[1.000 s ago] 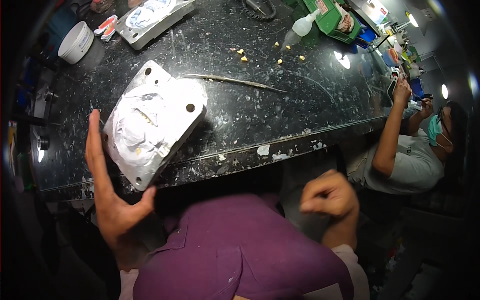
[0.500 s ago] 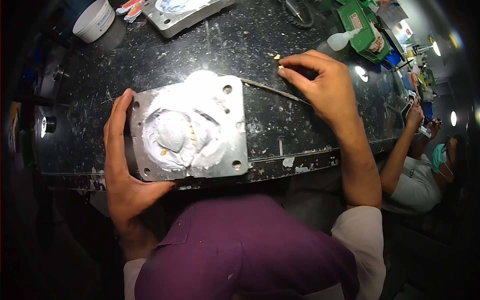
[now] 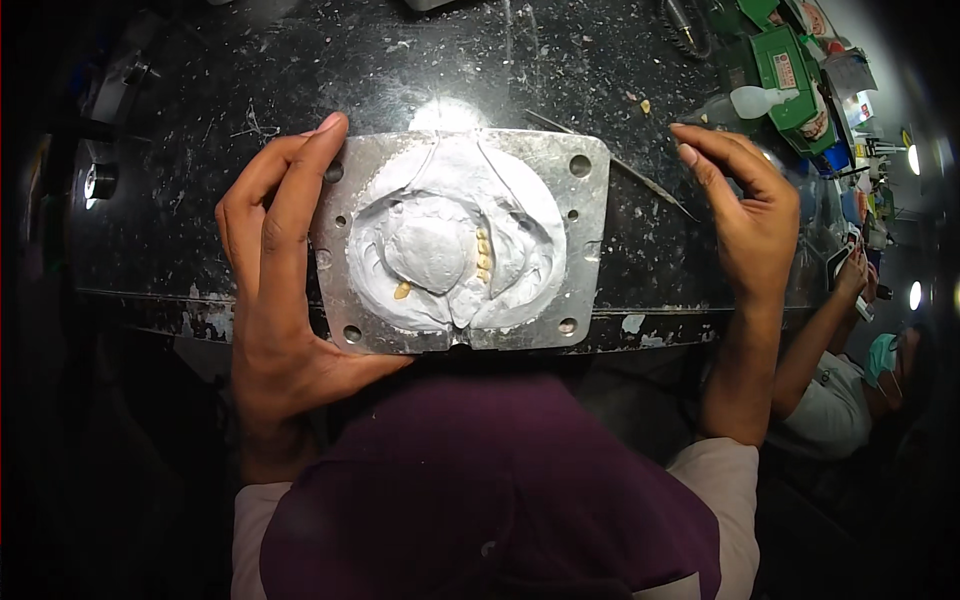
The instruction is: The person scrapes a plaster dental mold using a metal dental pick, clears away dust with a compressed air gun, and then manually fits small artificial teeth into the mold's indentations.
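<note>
My left hand (image 3: 280,320) grips the left side and near edge of a square metal mould (image 3: 580,240), which holds white plaster (image 3: 420,240) with a row of yellowish teeth (image 3: 483,255) and one loose-looking yellow piece (image 3: 403,290). My right hand (image 3: 745,210) hovers right of the mould, thumb and index fingertips drawn close in a pinch; whatever is between them is too small to make out. A thin metal instrument (image 3: 650,185) lies behind and beside the mould. Small yellow pieces (image 3: 645,107) rest on the bench just beyond my right fingertips.
The dark, scuffed bench (image 3: 450,60) carries a coiled cord (image 3: 685,35), a translucent squeeze bottle (image 3: 755,100) and green bins (image 3: 785,75) toward the right. Another person (image 3: 830,400) in a mask works at the right. A metal cylinder (image 3: 100,180) sits far left.
The mould has turned square to me, my left hand still on it. My right hand rose from below the bench edge to the small pieces, then drew back slightly right. The view has shifted.
</note>
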`<action>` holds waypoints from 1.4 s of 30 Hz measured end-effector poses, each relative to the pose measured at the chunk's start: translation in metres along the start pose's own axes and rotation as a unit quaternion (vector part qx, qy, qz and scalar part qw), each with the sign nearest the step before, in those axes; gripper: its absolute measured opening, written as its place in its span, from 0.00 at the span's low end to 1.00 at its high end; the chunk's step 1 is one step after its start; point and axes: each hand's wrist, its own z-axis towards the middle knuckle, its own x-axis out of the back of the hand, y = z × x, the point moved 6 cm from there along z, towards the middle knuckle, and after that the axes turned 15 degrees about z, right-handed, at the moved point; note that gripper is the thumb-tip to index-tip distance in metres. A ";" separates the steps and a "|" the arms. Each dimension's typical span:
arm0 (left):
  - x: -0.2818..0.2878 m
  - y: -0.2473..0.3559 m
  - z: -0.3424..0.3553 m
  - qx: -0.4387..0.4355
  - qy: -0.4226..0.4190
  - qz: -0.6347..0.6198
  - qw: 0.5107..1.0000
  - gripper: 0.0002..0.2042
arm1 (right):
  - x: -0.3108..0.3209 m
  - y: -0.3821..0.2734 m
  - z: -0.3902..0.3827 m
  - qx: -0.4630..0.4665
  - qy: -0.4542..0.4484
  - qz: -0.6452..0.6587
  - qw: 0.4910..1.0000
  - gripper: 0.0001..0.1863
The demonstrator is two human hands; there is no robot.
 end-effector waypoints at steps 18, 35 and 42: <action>0.010 0.006 -0.012 0.050 -0.092 0.097 0.990 0.70 | 0.044 0.009 -0.033 -0.020 0.178 0.252 0.951 0.09; 0.001 0.004 -0.011 0.001 -0.087 0.147 0.985 0.80 | 0.045 0.036 -0.070 -0.074 0.118 -0.013 0.990 0.08; 0.016 -0.019 -0.019 0.084 0.060 0.001 0.995 0.77 | 0.053 0.051 -0.078 -0.053 0.230 0.118 0.965 0.07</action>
